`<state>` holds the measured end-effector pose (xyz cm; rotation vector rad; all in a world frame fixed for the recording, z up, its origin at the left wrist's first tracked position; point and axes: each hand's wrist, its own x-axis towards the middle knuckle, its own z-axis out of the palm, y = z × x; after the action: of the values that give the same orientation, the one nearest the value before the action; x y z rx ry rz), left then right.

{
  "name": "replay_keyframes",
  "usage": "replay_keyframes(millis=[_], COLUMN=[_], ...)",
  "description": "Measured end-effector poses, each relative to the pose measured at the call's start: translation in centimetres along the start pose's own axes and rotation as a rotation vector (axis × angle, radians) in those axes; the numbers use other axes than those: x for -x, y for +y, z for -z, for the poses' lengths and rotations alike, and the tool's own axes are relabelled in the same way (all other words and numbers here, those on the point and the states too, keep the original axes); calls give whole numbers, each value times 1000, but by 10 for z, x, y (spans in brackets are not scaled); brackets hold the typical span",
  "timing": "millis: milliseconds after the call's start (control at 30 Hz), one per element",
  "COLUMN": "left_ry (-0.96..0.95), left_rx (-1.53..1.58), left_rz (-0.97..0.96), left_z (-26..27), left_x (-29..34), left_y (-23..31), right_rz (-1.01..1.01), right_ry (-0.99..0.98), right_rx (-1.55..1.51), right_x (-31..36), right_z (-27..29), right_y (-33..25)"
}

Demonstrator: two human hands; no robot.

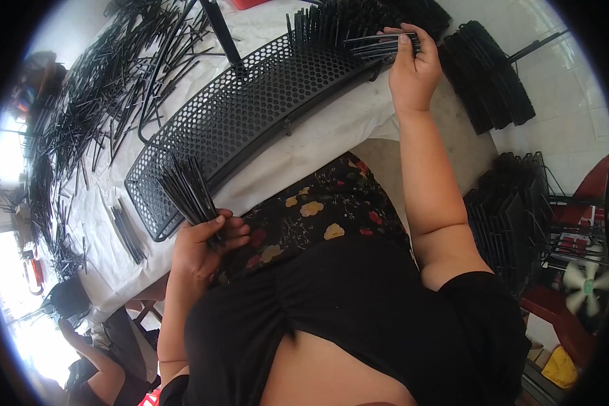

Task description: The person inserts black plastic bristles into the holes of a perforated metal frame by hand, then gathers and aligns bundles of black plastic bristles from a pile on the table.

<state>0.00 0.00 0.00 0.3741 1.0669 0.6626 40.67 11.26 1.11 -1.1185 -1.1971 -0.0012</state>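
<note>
My left hand point(206, 242) is closed around a bunch of thin black sticks point(188, 189), which fan out over the near left end of a long black honeycomb-mesh rack point(203, 128). At the far right end of that rack, my right hand point(413, 71) is closed on a few more thin black sticks point(382, 46), lying nearly level. Upright black sticks point(311, 30) stand densely along the rack's far right part. Whether the sticks in my right hand touch the rack cannot be made out.
A large loose heap of black sticks point(81, 101) covers the left of the white-covered table point(298, 166). A small bundle point(128, 233) lies near its left edge. Black stacked bundles point(490, 78) stand at the right, a fan point(589, 287) lower right. Another person's arm point(101, 369) shows lower left.
</note>
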Motion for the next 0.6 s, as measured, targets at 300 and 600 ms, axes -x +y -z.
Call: replay_keyframes(millis=[300,600], left_ry=[6,7], left_rx=[-5,-10], left_rz=[7,-10], left_z=[-2,-1], left_x=[-2,-2], left_y=[-5,-5], right_rz=[-47,143], right_ry=[-1,-174], right_rx=[-132,26], right_x=[-3,-4], right_z=[-2,4], right_y=[-10,2])
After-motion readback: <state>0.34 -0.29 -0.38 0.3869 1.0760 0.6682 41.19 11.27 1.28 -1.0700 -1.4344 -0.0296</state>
